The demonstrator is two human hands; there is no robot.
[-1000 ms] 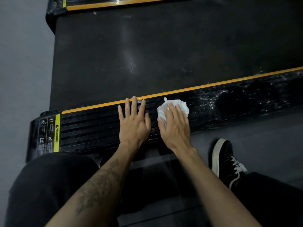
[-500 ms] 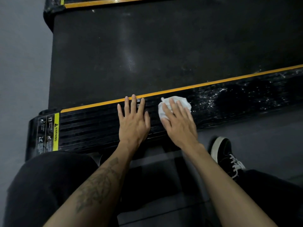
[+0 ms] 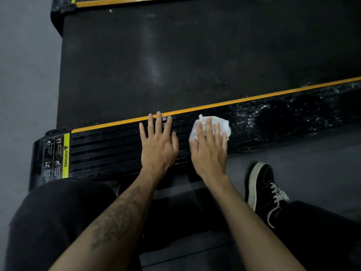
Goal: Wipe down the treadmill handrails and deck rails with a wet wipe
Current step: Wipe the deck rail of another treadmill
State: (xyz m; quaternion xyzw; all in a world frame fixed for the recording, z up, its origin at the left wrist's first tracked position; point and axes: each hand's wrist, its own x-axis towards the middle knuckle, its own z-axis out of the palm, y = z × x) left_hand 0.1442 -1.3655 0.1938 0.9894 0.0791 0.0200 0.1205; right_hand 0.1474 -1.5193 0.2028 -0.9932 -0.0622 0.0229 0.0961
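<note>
The left hand (image 3: 158, 145) lies flat on the near deck rail (image 3: 109, 151) of the treadmill, palm down, fingers straight and spread, its fingertips reaching the yellow stripe (image 3: 254, 97) along the rail's inner edge. Just beside it, the right hand (image 3: 210, 147) presses a crumpled white wet wipe (image 3: 218, 123) onto the same ribbed black rail with straight fingers laid over it; the wipe shows beyond and beside the fingertips. To the right of the wipe the rail surface glistens with wet streaks (image 3: 252, 119). A yellow warning label (image 3: 66, 155) sits near the rail's left end. Beyond the rail lies the black running belt (image 3: 175, 55). A black sneaker with white laces (image 3: 262, 184) stands on the grey floor (image 3: 312, 163) near the rail.
</note>
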